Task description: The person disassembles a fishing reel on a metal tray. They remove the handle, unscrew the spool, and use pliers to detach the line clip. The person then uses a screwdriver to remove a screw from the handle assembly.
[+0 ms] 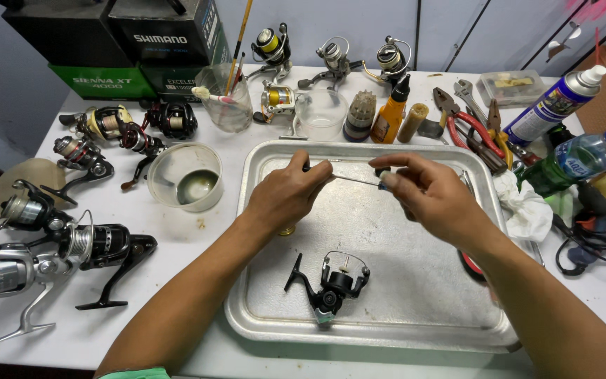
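1. Left hand (285,198) and right hand (433,196) each pinch an end of a thin rod (355,180), level above the tray (415,309), probably so drips land there.
2. Small black reel (331,286) lies in the tray below, handy.
3. Spare reels (71,245) sit aside on the counter (177,231).

Light was bright and even, coming from overhead; soft shadows fell just below the fingers (315,170) onto the metal tray (415,281), which gave back a dull glare. Focus held sharp near the fingers, while wide-angle bending curved the surface (177,231) toward the frame's edges
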